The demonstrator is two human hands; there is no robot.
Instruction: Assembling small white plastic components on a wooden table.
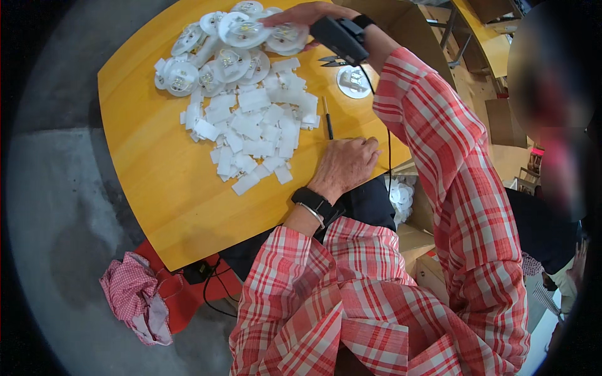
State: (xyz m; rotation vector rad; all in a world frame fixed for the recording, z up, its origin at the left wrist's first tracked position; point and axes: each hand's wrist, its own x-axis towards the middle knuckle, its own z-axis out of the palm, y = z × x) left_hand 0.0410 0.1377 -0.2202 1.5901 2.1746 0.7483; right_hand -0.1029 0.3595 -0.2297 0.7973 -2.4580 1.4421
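My right hand (307, 15) reaches to the far edge of the table, its fingers and thumb around a round white disc (287, 40) at the pile's right end. Several similar discs (232, 63) with clear domes and small inner parts are heaped beside it. My left hand (348, 161) rests near the table's front edge, fingers curled together, with nothing visible in them. Just beyond it lies a thin screwdriver-like tool (328, 119) with a dark handle. A spread heap of small white rectangular pieces (251, 128) covers the middle of the table.
One separate disc (354, 82) lies on the yellow table (157, 207), near dark-handled snips (332, 61). Below the right edge, an open box holds white pieces (401, 197). A red chair (182, 307) with pink cloth (135, 294) stands left. Other people are at the right.
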